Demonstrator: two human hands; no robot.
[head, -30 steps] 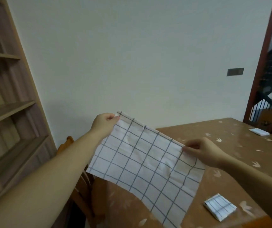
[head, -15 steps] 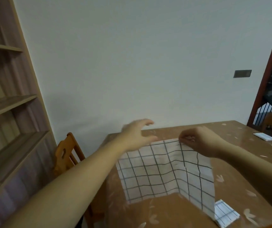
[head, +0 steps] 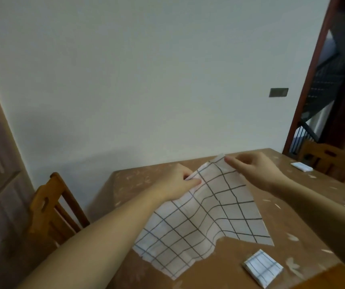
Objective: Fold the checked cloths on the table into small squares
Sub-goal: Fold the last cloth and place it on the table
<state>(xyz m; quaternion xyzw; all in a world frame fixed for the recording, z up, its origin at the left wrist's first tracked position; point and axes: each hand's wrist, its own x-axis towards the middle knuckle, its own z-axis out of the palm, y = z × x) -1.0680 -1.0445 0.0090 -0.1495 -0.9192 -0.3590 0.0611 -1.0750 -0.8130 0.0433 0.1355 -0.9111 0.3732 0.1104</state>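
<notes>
A white cloth with a dark grid [head: 207,222] is draped over the brown table [head: 130,190], its far edge lifted and its near part lying on the top. My left hand [head: 175,183] pinches the far left edge of the cloth. My right hand [head: 253,170] pinches the far right corner, a little higher. A small folded checked square [head: 262,268] lies at the near right of the table, apart from both hands.
A wooden chair [head: 50,207] stands at the table's left side, a second one [head: 324,158] at the far right. A small white folded item [head: 302,166] lies at the table's far right. Shelving runs along the left wall, and a doorway opens at the right.
The cloth came down from mid-air onto the table. My left hand let go of it half a second ago and now pinches its far left edge again; both hands sit closer together.
</notes>
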